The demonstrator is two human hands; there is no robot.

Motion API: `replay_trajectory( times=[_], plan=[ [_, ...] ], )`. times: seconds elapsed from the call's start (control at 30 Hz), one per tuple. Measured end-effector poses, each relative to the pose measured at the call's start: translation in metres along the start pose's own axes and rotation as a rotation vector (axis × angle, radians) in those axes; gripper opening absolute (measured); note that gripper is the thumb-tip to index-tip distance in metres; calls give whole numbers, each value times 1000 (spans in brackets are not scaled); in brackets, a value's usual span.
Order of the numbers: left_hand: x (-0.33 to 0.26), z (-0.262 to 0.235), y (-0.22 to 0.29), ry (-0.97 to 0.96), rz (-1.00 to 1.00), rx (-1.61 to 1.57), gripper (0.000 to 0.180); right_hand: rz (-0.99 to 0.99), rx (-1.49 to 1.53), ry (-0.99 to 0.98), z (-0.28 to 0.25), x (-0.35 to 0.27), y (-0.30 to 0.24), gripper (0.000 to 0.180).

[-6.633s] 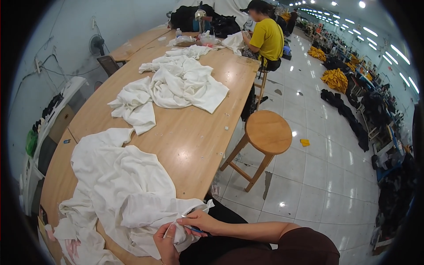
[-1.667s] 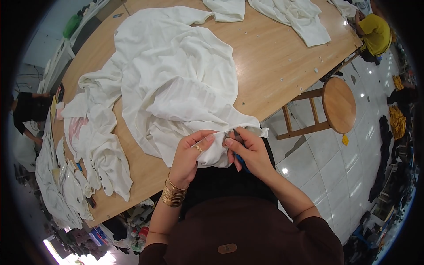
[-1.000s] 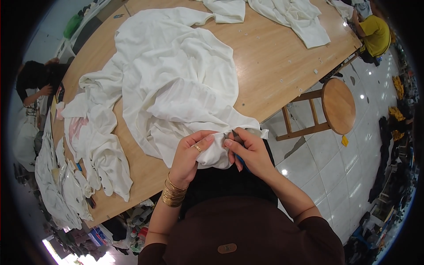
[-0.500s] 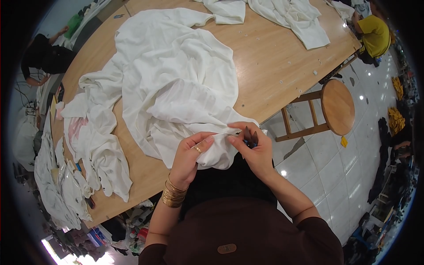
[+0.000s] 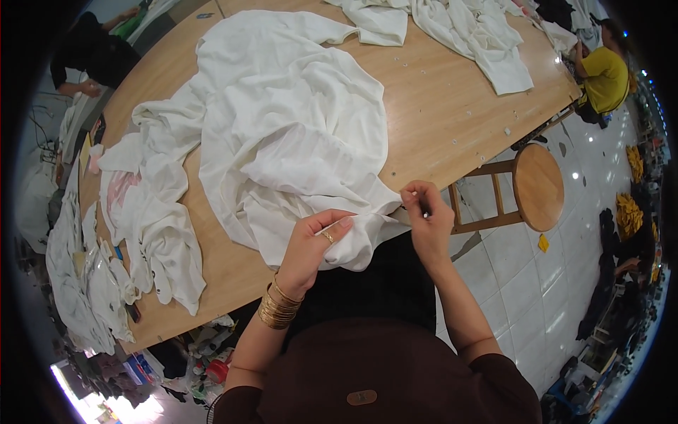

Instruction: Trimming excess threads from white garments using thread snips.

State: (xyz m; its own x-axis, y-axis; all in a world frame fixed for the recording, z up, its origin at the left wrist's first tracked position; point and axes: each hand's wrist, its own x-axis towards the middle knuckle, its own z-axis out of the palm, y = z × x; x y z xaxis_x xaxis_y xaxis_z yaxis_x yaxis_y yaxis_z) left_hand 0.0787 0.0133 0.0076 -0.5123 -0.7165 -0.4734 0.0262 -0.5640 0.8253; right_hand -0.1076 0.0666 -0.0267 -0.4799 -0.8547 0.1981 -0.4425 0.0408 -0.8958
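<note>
A large white garment [image 5: 289,92] lies bunched over the table and hangs over its near edge. Between thumb and fingers, my left hand [image 5: 318,240] pinches a fold of it near that edge. My right hand [image 5: 429,215] is closed just right of the pinched fold, held up a little apart from my left. The small dark thread snips in it are mostly hidden by my fingers. Whether my right fingertips also hold a thread or cloth edge is too fine to tell.
The wooden table [image 5: 424,134] carries more white garments [image 5: 480,42] at the back and a white pile [image 5: 152,226] on the left. A round wooden stool [image 5: 539,187] stands to the right. One person in yellow [image 5: 605,78] sits far right; another in black [image 5: 92,49] is far left.
My right hand has moved right and slightly up, away from my left hand, and turned so the snips' blades no longer show clearly. My left hand keeps its pinch on the garment.
</note>
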Motion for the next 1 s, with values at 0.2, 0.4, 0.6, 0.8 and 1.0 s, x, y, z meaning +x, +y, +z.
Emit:
replay_trajectory(
  times=[0.2,0.4,0.6,0.8,1.0],
  plan=[
    [0,-3,1,-17,-23,-15,21,375,288,-373,-20,-4,-43,22],
    [-2,-2,5,-51,11,53,20,280,266,-462,-12,-4,-32,14],
    [-2,7,6,46,469,593,14,291,235,-460,-16,-3,-41,22],
    [-4,6,10,7,419,540,14,336,330,-481,-23,-3,-53,11],
    [-8,6,18,-78,144,247,15,377,417,-381,-28,-4,-64,25]
  ],
)
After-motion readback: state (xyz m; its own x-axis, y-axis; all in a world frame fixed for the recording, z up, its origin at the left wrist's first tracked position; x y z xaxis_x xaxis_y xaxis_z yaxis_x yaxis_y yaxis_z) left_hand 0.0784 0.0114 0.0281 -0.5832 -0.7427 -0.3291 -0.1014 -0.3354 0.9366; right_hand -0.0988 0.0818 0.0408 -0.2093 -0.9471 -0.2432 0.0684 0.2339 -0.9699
